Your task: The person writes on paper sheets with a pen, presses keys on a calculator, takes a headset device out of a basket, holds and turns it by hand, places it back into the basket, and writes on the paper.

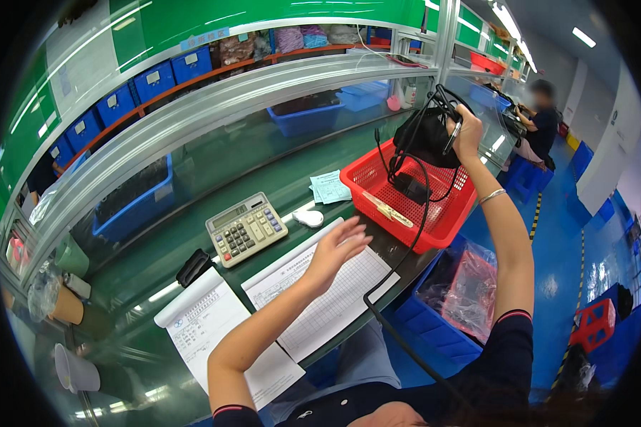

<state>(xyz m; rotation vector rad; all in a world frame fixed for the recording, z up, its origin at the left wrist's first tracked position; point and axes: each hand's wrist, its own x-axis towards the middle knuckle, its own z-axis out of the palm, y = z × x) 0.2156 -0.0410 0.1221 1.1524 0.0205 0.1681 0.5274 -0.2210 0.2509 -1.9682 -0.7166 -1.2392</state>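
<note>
My right hand (467,136) is raised over the red basket (434,240), its fingers closed round a looped bundle of black cable (421,107). A slim, shiny pen-like object (451,138) also shows at those fingers. Behind the cable loops is a black, soft-looking item (419,139); whether it is attached cannot be told. Inside the basket lie a black block, like a power adapter (412,186), and a long cream-coloured tool (388,210). One cable trails over the basket's front. My left hand (337,250) hovers, fingers apart and holding nothing, above a printed form sheet (335,302).
A calculator (246,229), a white oval object (308,218), light-blue slips (330,187) and a black case (194,267) lie on the green bench. Another paper pad (217,334) is at left. Below the basket stands a blue crate (434,324). A co-worker (541,124) sits far right.
</note>
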